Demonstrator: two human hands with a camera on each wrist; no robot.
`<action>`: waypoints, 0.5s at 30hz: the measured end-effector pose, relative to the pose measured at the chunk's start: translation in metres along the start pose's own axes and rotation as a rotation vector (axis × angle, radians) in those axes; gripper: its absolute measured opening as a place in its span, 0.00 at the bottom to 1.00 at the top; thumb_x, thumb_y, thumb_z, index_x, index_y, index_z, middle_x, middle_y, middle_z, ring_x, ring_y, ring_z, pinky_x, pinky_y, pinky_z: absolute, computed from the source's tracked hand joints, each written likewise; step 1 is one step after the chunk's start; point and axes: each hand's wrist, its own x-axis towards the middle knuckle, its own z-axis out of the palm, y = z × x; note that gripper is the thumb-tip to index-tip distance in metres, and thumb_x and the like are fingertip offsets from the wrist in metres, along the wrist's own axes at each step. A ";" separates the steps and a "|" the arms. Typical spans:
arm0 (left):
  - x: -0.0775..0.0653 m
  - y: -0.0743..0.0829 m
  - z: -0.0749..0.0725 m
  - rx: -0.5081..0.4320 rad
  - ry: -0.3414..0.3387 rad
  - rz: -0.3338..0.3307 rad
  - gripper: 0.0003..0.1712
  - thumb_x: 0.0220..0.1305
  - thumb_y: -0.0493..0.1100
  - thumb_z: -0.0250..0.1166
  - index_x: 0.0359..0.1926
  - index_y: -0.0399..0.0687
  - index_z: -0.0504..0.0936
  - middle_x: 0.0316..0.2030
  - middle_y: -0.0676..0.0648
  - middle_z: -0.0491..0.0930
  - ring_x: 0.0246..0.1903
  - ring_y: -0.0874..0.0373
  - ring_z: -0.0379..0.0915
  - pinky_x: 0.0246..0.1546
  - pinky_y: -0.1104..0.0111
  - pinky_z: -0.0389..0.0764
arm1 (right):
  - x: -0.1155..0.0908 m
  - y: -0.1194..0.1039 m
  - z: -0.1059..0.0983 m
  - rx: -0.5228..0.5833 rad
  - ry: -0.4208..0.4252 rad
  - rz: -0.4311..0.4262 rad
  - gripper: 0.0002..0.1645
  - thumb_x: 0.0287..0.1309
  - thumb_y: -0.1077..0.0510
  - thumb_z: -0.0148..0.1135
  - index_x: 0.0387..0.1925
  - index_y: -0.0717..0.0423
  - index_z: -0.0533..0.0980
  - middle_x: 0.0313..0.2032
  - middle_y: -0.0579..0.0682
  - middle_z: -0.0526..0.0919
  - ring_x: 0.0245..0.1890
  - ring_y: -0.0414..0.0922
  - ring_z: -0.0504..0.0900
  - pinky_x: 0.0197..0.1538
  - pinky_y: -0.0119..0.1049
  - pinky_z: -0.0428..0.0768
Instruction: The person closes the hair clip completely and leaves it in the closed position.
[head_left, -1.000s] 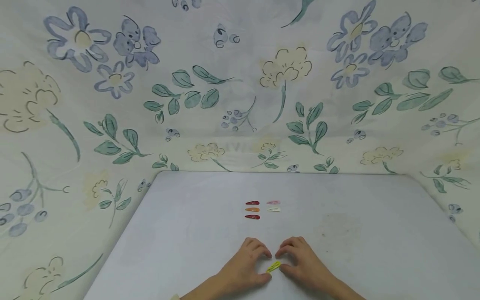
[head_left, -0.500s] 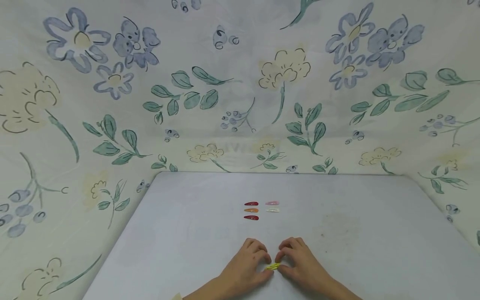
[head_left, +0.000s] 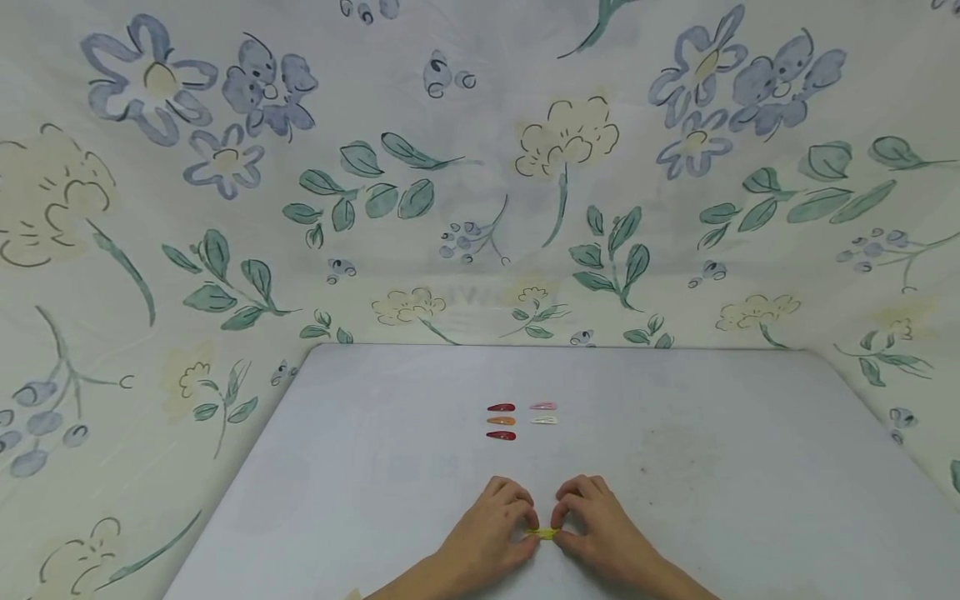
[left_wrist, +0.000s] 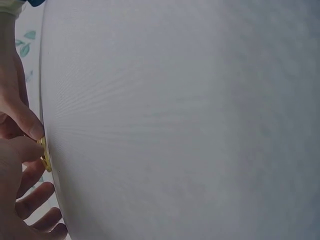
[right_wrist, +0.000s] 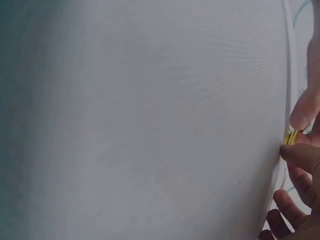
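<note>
A small yellow snap hair clip (head_left: 546,533) lies level between my two hands near the front of the white table. My left hand (head_left: 489,527) pinches its left end between thumb and index finger. At the other end, the thumb and index finger of my right hand (head_left: 606,523) pinch it too. Both wrist views catch the yellow clip at their edge, between the fingertips: the clip (left_wrist: 46,159) in the left one, partly covered, and the clip (right_wrist: 291,136) in the right one.
Farther back, a left column holds a red clip (head_left: 501,407), an orange clip (head_left: 501,421) and another red clip (head_left: 501,436). Beside it lie a pink clip (head_left: 543,406) and a white clip (head_left: 544,421). Flower-printed cloth (head_left: 480,183) surrounds the white table (head_left: 360,467).
The yellow clip has turned from a slant to level. Fingers of both hands have closed onto its ends. The clips farther back stay as they were.
</note>
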 end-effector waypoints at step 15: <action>0.001 -0.002 0.001 0.031 0.057 0.056 0.05 0.57 0.43 0.71 0.31 0.54 0.81 0.41 0.57 0.78 0.48 0.60 0.70 0.53 0.69 0.75 | 0.000 -0.003 -0.002 0.017 -0.006 0.026 0.14 0.50 0.59 0.73 0.26 0.38 0.75 0.43 0.37 0.74 0.47 0.41 0.68 0.52 0.42 0.73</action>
